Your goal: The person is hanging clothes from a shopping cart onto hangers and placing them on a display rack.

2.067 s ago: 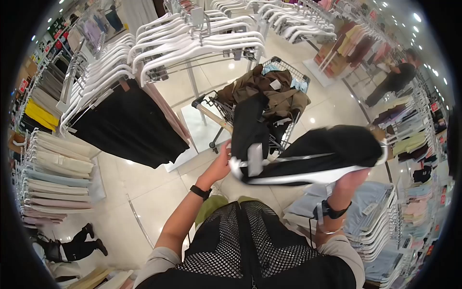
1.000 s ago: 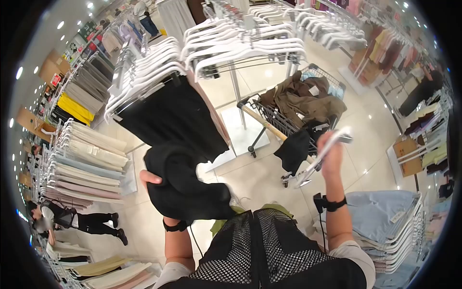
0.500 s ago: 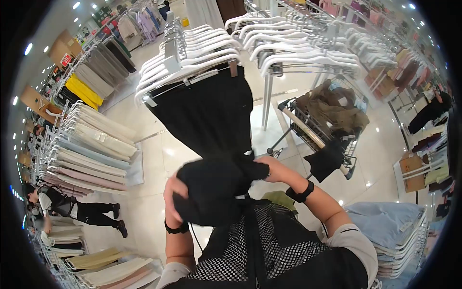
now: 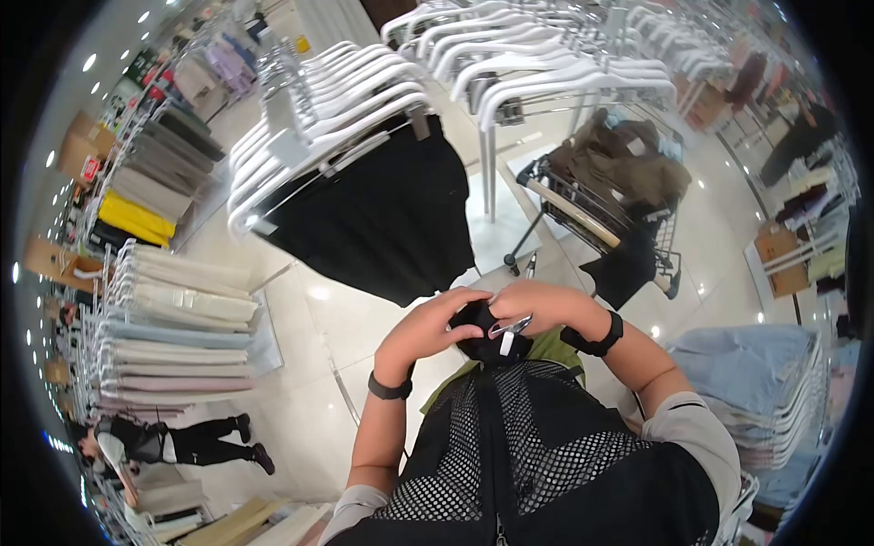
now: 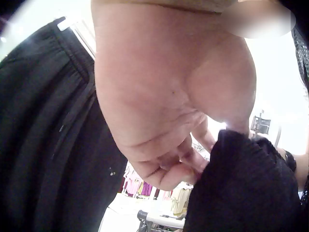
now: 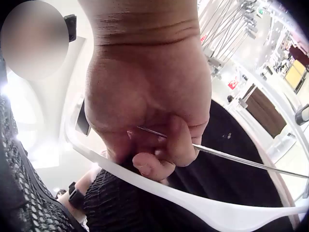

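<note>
1. Right wrist view alone is clearly showing one white hanger [image 6: 193,200]; right hand [image 6: 149,106] is gripping its metal rod [image 6: 231,155].
2. Left wrist: left hand [image 5: 169,96] is pinching one black garment [image 5: 246,188].
3. Head view is placing it between two hands, adding one cart [image 4: 575,211].

in the left wrist view, the gathered garment [image 5: 246,183] at lower right is showing plain black. in the right wrist view, the hanger [image 6: 217,212] along the bottom is gleaming white, its metal rod [image 6: 231,156] silver. in the head view, the vest [image 4: 455,446] at bottom centre is displaying black with a mesh pattern of pale dots; the clothes heap [image 4: 628,164] at upper right is showing brown, the hanging clothes [image 4: 756,364] at lower right light blue.
</note>
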Demonstrator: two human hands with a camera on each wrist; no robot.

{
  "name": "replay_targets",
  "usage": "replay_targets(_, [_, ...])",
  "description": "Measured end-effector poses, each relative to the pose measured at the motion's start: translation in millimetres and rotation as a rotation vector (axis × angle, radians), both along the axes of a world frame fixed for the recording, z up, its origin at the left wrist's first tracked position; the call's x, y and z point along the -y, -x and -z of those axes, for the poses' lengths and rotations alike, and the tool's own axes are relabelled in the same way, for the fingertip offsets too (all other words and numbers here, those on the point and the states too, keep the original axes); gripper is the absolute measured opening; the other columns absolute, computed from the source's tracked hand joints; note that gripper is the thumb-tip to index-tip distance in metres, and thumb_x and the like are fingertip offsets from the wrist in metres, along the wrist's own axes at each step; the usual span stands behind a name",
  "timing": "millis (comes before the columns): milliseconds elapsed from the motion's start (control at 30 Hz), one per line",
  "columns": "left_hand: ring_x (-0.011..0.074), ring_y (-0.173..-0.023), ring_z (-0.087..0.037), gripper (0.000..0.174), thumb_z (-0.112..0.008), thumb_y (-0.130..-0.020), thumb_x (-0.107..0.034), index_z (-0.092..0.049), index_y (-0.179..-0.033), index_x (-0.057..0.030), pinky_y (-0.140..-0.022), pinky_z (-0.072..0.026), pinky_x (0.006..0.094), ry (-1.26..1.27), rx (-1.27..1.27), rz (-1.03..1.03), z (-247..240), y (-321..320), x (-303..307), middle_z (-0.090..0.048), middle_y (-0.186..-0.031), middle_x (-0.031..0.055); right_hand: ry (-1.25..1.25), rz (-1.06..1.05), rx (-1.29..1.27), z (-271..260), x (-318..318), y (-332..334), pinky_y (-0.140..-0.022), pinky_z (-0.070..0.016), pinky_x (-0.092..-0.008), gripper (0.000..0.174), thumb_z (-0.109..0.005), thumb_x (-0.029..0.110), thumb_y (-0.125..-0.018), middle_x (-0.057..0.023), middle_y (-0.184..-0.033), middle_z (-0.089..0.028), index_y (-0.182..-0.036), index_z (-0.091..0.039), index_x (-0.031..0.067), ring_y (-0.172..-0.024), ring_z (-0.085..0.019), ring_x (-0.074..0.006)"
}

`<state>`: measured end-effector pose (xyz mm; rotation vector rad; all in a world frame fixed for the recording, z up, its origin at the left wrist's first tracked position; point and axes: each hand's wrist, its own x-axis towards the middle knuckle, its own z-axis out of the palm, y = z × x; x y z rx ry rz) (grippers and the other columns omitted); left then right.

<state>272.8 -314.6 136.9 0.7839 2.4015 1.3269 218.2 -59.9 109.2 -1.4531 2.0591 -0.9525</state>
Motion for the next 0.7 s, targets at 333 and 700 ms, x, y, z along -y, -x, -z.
replay_targets(333, [0.0163,-0.076,-0.052,0.011,-0.053,-0.099,-0.008,-0.059,-0.100,0.0007,-0.072,-0.0448,0.0294,-0.197,0.101,-0.004,-9.5,49.4,-50.1,-0.057,-0.084,0.0074,0.310,0.327,0.014,8.1,-86.7,19.2,-0.072,-0.0508,-0.0442,0.033,-0.060,-0.001,-0.072,-0.0152,-0.087,-0.068,-0.104,-0.065,0.0076,-0.082,-0.067,-0.0370])
replay_targets(700, [0.0097,-0.089,-0.057,0.015,-0.050,-0.105,-0.004,-0.051,-0.120,-0.0029,-0.079,-0.0444,0.0217,-0.252,-0.284,-0.700,-92.7,42.3,-87.8,-0.062,-0.105,0.0056,-0.051,0.277,0.287,40.0,-124.8,86.4,-0.080,-0.0523,-0.0436,0.040,-0.071,0.019,-0.088,-0.0192,-0.102,-0.072,-0.126,-0.063,0.0108,-0.092,-0.069,-0.0377])
